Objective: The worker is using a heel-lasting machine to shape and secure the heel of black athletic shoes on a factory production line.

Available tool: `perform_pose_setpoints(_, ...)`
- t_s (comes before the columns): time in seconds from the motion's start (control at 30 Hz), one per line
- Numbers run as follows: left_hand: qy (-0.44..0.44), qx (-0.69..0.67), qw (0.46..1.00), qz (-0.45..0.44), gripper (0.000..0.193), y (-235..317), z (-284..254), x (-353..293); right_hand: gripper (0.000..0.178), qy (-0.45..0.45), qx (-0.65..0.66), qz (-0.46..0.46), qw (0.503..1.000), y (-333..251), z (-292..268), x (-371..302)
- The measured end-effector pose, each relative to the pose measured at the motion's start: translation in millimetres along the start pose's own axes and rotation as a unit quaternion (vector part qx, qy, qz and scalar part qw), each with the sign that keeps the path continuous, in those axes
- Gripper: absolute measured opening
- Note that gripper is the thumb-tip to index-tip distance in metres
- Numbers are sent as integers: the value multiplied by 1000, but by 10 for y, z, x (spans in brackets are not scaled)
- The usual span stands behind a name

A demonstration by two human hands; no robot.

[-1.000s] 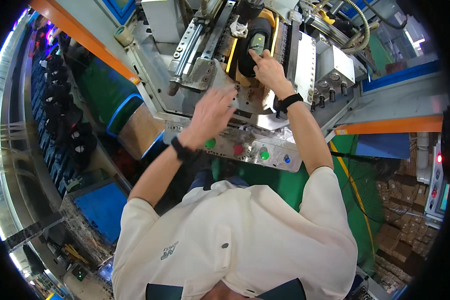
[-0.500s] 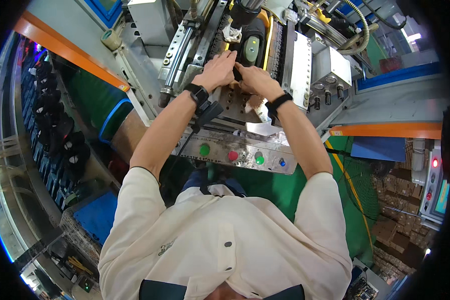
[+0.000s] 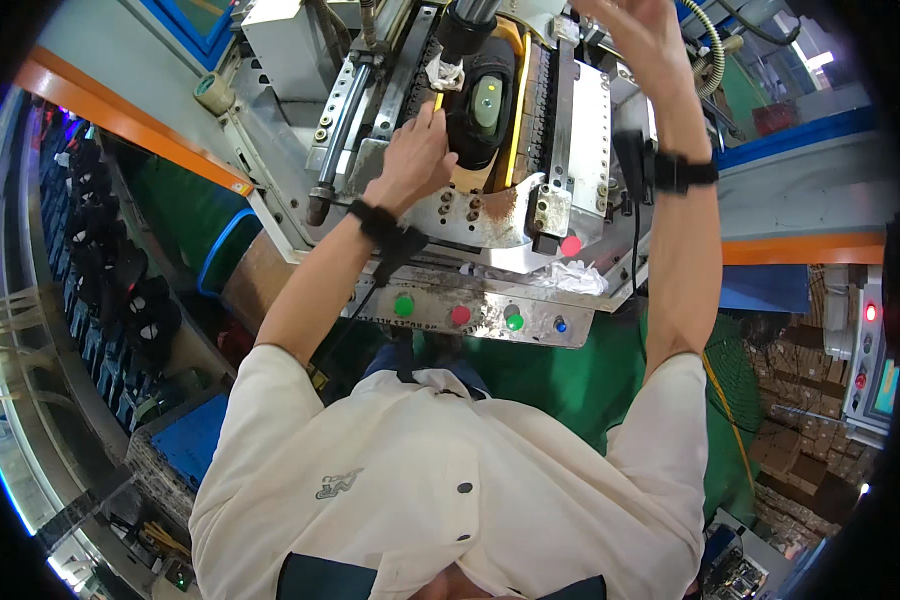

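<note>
A black shoe upper (image 3: 477,145) sits sole up in a machine, with a pale green oval plate (image 3: 487,103) in its middle. My left hand (image 3: 417,158) is beside its left edge, fingers stretched out and thumb toward the shoe; whether it touches is hard to tell. No object shows in that hand. My right hand (image 3: 642,40) is raised at the top right, away from the shoe, over the machine's right side. Its fingers look stretched, partly cut off by the picture's upper edge, and nothing shows in them.
A dark round press head (image 3: 465,30) hangs over the shoe's far end, beside a crumpled white wad (image 3: 445,73). Nearer me runs a metal panel (image 3: 430,302) with coloured buttons. Several black shoes (image 3: 95,220) line a rack at left. A lit control box (image 3: 870,370) stands at right.
My right hand has left the shoe's near end and risen to the upper right. My left hand has drawn slightly back to the left, uncovering the shoe's near end.
</note>
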State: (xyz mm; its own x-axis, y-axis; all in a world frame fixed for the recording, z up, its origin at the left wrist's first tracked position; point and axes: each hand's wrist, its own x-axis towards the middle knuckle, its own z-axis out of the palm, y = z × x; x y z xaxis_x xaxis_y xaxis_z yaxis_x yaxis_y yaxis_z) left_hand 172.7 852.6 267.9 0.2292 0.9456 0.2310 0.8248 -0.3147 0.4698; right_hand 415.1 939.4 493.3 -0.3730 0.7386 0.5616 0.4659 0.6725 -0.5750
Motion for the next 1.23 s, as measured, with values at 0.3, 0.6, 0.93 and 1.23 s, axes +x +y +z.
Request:
perform_pose_setpoints(0.3, 7, -95, 995, 18, 58, 438, -502, -1938, 50, 62, 277, 6, 959, -367, 232, 635)
perform_pose_setpoints(0.6, -230, 61, 968, 78, 81, 248, 502, -3356, 64, 114, 242, 73, 961, -333, 33, 81)
perform_pose_setpoints(0.93, -230, 122, 965, -3, 88, 383, 890, -3432, 39, 30, 175, 259, 949, -374, -482, -2135)
perform_pose_setpoints(1.23, -179, -279, 931, -154, 87, 733, 454, -3219, 35, 4, 246, 361, 899, -550, 156, -3901)
